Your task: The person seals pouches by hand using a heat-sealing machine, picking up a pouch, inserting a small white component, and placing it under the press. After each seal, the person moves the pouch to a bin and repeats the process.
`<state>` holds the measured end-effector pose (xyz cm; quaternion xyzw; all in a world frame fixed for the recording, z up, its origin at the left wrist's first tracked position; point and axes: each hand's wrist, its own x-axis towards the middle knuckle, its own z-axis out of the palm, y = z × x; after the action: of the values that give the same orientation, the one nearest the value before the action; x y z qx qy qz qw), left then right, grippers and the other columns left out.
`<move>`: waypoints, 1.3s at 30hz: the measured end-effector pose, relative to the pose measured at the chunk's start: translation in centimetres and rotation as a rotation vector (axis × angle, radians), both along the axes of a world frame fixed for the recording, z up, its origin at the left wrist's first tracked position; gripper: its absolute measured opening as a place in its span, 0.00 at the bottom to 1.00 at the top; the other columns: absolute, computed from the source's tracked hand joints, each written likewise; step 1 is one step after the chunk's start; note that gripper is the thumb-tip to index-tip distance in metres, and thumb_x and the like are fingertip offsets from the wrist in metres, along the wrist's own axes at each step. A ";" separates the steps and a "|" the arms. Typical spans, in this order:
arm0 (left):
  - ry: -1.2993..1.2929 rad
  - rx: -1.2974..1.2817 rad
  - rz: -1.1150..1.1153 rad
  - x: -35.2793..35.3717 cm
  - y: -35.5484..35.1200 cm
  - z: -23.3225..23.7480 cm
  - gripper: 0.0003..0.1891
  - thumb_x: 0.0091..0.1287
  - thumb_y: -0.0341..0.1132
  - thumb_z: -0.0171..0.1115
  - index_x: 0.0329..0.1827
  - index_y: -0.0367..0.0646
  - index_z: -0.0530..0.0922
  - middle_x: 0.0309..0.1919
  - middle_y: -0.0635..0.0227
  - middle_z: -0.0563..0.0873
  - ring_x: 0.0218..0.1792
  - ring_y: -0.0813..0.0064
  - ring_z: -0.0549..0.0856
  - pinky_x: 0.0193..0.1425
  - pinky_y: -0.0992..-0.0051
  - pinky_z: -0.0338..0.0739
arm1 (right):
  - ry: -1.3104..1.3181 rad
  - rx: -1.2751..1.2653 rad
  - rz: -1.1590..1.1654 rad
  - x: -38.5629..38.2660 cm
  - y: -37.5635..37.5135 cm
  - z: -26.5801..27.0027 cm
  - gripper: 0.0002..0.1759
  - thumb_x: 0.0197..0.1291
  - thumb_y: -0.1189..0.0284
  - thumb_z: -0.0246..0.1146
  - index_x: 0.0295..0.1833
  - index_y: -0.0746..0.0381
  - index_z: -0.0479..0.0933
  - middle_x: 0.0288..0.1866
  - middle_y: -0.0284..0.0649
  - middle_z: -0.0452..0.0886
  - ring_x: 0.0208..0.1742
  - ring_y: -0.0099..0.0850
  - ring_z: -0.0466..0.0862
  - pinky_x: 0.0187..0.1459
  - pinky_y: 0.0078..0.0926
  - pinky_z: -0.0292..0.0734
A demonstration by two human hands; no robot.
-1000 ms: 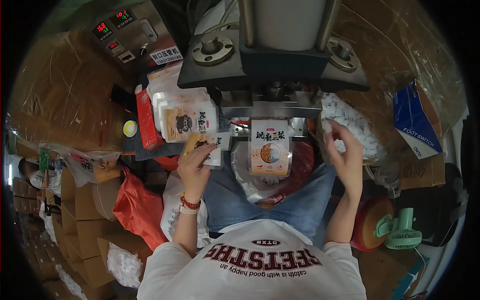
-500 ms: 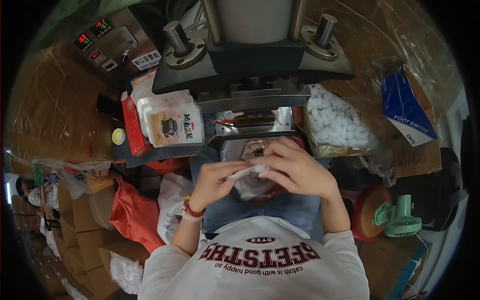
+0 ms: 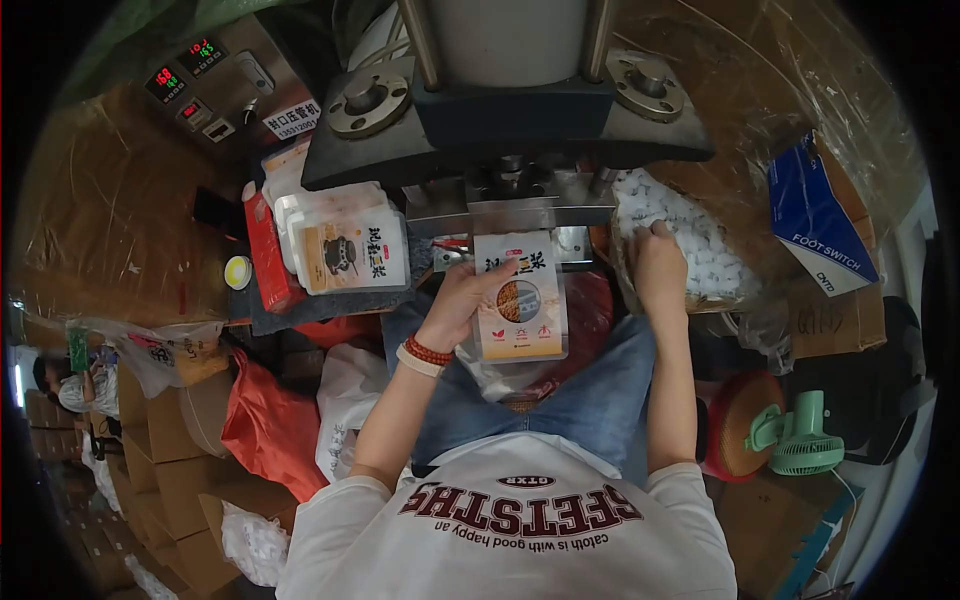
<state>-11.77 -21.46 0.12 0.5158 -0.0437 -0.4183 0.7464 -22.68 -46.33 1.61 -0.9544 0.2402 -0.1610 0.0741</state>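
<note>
A printed stand-up pouch (image 3: pixel 521 335) with a round picture on its front hangs in front of the press, its top edge at the metal jaw. My left hand (image 3: pixel 458 302) grips its left side, thumb across the front. My right hand (image 3: pixel 661 268) reaches into a box of small white plastic pieces (image 3: pixel 700 245), fingers curled and pressed together among them. What those fingers hold, if anything, is hidden. The metal press (image 3: pixel 510 130) stands right behind the pouch.
A stack of similar pouches (image 3: pixel 352 250) lies at the left beside a red box (image 3: pixel 268 255). A control box with lit digits (image 3: pixel 215 85) stands back left. At the right are a blue foot switch box (image 3: pixel 815 225) and a green fan (image 3: pixel 805 435).
My hands were together over a whitish item at my lap. Now the left holds up a pouch at the press and the right is in the box. The press's guide posts stick out less.
</note>
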 end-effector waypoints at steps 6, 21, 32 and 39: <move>-1.774 1.279 0.395 1.2 7.1 3.1 0.34 0.59 0.43 0.72 0.68 0.44 0.70 0.65 0.61 0.76 0.62 0.61 0.77 0.66 0.63 0.68 | -0.310 0.155 0.031 -0.5 0.5 1.5 0.07 0.59 0.77 0.61 0.41 0.69 0.77 0.39 0.48 0.78 0.42 0.44 0.80 0.40 0.36 0.77; -1.720 0.710 0.251 -4.5 8.2 5.2 0.23 0.45 0.20 0.58 0.47 0.46 0.84 0.45 0.69 0.88 0.51 0.65 0.85 0.53 0.68 0.80 | -0.370 0.048 0.892 -1.4 13.3 7.1 0.18 0.52 0.76 0.62 0.50 0.66 0.77 0.41 0.41 0.77 0.46 0.38 0.79 0.67 0.48 0.66; -1.409 0.348 0.128 -4.8 5.8 4.4 0.21 0.47 0.21 0.59 0.46 0.44 0.86 0.45 0.64 0.88 0.44 0.62 0.88 0.48 0.70 0.82 | -0.395 0.089 0.712 -4.8 10.8 10.5 0.15 0.50 0.80 0.65 0.47 0.66 0.79 0.39 0.41 0.77 0.44 0.37 0.81 0.71 0.51 0.62; -1.626 0.403 0.091 -5.4 5.6 6.5 0.21 0.47 0.20 0.59 0.47 0.40 0.85 0.47 0.63 0.88 0.44 0.60 0.87 0.48 0.71 0.82 | -0.394 0.220 0.917 -3.2 10.6 8.8 0.16 0.53 0.78 0.65 0.49 0.66 0.78 0.41 0.43 0.77 0.46 0.38 0.80 0.72 0.47 0.62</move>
<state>-17.21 -15.90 6.62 0.7816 -0.4717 0.1144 0.3920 -25.87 -35.76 10.44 -0.8997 -0.2063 -0.2626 0.2812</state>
